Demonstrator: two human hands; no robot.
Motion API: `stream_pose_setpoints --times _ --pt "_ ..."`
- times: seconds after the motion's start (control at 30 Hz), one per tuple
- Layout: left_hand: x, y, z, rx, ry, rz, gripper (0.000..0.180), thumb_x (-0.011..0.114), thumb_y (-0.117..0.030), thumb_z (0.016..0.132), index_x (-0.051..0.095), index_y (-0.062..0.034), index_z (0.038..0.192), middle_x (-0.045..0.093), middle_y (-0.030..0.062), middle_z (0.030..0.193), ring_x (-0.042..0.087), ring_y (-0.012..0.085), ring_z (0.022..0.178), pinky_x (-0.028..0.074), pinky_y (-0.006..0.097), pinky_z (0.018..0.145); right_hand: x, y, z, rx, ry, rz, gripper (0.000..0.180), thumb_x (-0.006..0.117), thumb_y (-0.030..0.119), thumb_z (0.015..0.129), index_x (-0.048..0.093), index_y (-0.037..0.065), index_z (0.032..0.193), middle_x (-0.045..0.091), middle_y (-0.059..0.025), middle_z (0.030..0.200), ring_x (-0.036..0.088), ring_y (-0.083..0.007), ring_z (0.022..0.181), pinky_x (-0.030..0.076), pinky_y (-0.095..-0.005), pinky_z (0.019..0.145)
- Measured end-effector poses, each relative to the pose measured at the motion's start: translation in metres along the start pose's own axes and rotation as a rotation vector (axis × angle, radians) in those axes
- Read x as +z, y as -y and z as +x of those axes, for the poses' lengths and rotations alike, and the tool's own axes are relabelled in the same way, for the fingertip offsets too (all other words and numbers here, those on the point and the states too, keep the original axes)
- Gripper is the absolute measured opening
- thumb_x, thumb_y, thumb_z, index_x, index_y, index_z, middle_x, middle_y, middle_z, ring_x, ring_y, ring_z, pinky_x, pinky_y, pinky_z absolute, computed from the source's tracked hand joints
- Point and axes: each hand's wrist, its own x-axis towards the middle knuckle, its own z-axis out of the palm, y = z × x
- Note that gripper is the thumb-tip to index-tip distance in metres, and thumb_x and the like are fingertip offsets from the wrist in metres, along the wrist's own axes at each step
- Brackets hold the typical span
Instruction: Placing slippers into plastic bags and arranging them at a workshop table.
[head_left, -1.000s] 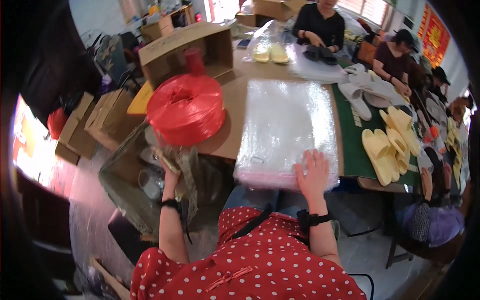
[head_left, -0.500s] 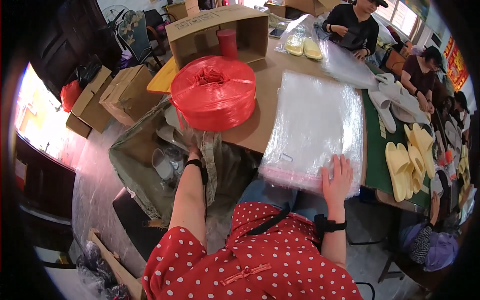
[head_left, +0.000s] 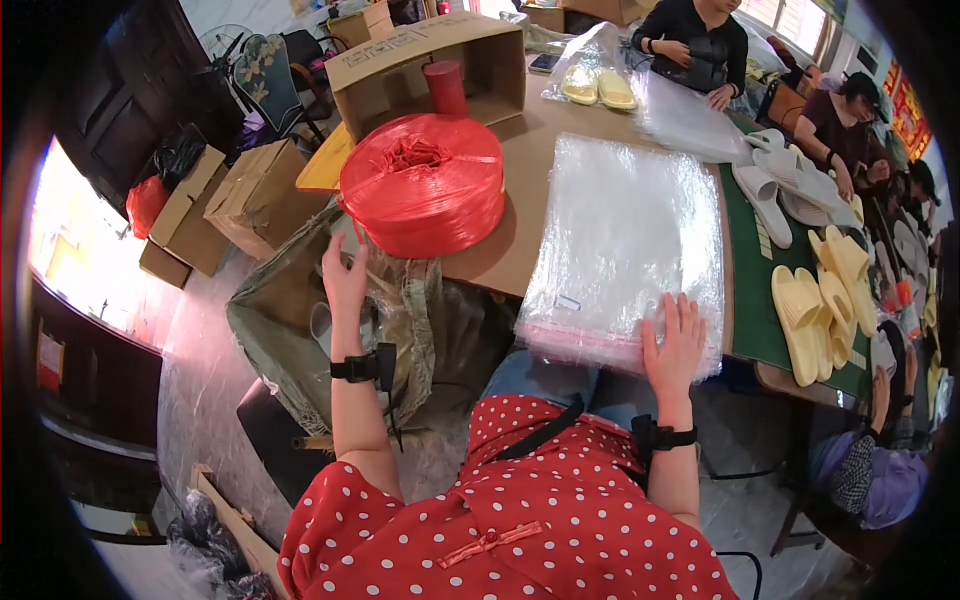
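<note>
Moved: since the earlier frame the left hand (head_left: pixel 345 275) had risen from the sack's rim toward the red twine spool (head_left: pixel 423 183).
Bags: the stack of clear plastic bags (head_left: pixel 625 245) lay on the desk (head_left: pixel 500 250), long axis running 12 to 6 o'clock.
Right grip: the right hand (head_left: pixel 675 345) pressed flat, fingers apart, on the stack's 5 o'clock corner.
Left grip: fingers apart, holding nothing, just beside the sack (head_left: pixel 290 320).

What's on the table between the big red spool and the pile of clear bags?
Nothing: in the head view only bare brown table shows between the red spool and the clear bags.
</note>
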Motion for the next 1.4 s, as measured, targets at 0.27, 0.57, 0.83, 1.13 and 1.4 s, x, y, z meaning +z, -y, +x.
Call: stream_pose_setpoints --times 0.27,0.57,0.83,1.13,1.4 --pt "0.026 -0.215 -0.017 -0.129 0.305 -1.193 0.026 0.057 -0.02 0.103 0.062 -0.005 0.123 0.066 0.0061 0.119 0.063 0.0139 0.109 0.049 0.03 0.095 0.001 0.0 0.001 0.029 -0.038 -0.012 0.057 0.062 0.039 0.093 0.054 0.008 0.14 0.048 -0.0191 0.148 0.039 -0.0415 0.14 0.025 -0.0555 0.118" --pt "0.156 -0.252 -0.119 0.784 0.627 -0.121 0.05 0.065 -0.033 0.094 0.055 -0.0126 0.139 0.043 0.015 0.154 0.035 0.0383 0.145 0.031 0.05 0.117 -0.003 0.005 -0.002 0.012 -0.083 0.02 0.054 0.067 0.038 0.09 0.059 0.01 0.135 0.052 -0.0193 0.142 0.042 -0.0413 0.137 0.029 -0.0561 0.115" --pt "0.184 -0.219 -0.139 0.754 0.747 0.085 0.061 0.06 -0.047 0.093 0.053 -0.0154 0.145 0.04 0.015 0.157 0.029 0.0379 0.148 0.02 0.051 0.122 -0.033 -0.024 0.002 -0.06 0.03 0.174 0.051 0.071 0.035 0.087 0.063 0.009 0.129 0.058 -0.016 0.137 0.052 -0.0391 0.128 0.039 -0.0505 0.108" --pt "0.18 -0.22 -0.131 0.732 0.736 0.051 0.061 0.061 -0.048 0.092 0.056 -0.0129 0.141 0.044 0.0184 0.154 0.033 0.041 0.145 0.02 0.053 0.12 -0.084 -0.198 0.022 0.29 -0.4 -0.137 0.041 0.078 0.023 0.081 0.066 0.005 0.116 0.06 -0.0203 0.122 0.055 -0.0403 0.117 0.045 -0.0492 0.1" --pt "0.184 -0.221 -0.134 0.784 0.725 0.027 0.062 0.06 -0.049 0.093 0.055 -0.0134 0.143 0.044 0.0174 0.154 0.034 0.0401 0.145 0.02 0.053 0.121 -0.108 -0.308 0.001 0.621 -0.098 -0.202 0.081 0.08 0.054 0.074 0.059 0.003 0.133 0.055 -0.0281 0.133 0.05 -0.0453 0.126 0.04 -0.0523 0.107"
